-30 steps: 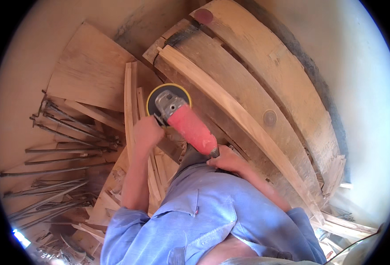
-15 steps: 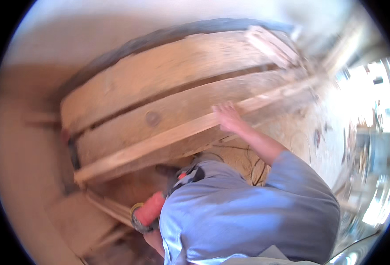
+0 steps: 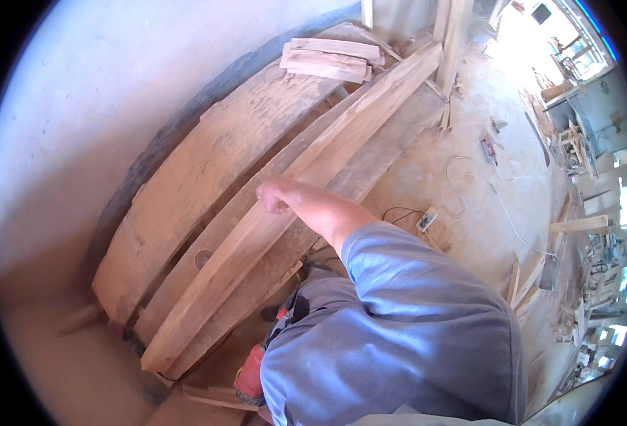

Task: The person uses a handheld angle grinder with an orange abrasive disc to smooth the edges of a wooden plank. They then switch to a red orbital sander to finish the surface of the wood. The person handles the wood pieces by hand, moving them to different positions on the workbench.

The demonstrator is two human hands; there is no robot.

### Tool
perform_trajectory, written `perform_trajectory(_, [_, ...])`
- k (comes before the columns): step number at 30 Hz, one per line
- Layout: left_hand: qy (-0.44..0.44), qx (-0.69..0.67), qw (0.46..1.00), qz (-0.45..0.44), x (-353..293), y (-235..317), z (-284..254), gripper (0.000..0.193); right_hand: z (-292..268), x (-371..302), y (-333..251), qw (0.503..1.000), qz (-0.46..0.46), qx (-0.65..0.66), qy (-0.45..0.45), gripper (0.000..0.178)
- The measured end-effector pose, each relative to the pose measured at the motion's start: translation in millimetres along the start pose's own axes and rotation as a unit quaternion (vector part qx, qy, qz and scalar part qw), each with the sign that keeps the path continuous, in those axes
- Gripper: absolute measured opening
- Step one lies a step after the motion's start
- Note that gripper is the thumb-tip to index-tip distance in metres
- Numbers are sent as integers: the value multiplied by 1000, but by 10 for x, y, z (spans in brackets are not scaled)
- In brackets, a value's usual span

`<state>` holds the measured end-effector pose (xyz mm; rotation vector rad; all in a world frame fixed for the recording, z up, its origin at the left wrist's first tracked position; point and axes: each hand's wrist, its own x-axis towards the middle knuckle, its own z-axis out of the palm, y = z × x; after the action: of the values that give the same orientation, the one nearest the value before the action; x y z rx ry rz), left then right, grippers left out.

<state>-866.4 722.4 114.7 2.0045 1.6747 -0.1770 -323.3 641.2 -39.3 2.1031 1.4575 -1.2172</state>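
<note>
Head view: red angle grinder [image 3: 251, 370] low by your hip, left hand hidden behind your blue shirt, grip can't tell. Your right hand [image 3: 273, 195] rests on the long pale wooden plank [image 3: 256, 238], fingers curled over its edge; stacked short boards [image 3: 327, 59] beyond

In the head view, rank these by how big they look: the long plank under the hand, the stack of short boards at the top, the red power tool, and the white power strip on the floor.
1. Long plank, by far.
2. Stack of short boards.
3. Red power tool, mostly hidden by the person's blue shirt, so its rank is unsure.
4. White power strip.

The right hand rests on the plank.
</note>
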Motion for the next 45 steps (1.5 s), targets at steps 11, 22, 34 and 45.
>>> perform_trajectory(11, [37,9,969,-242,-1193,-1133,-390,38,75,-387,236,961,-48,265,66,55])
perform_trajectory(22, [5,-191,898,-395,-1532,-1108,-1,29,-416,-918,-506,974,63,219,-6,108])
perform_trajectory(34, [70,-195,895,-395,-1613,-1521,449,22,-158,-320,-3,986,69,129,83,83])
perform_trajectory(45, [33,-240,880,-409,-1383,-1415,501,29,-64,-1150,-669,989,-6,-131,70,71])
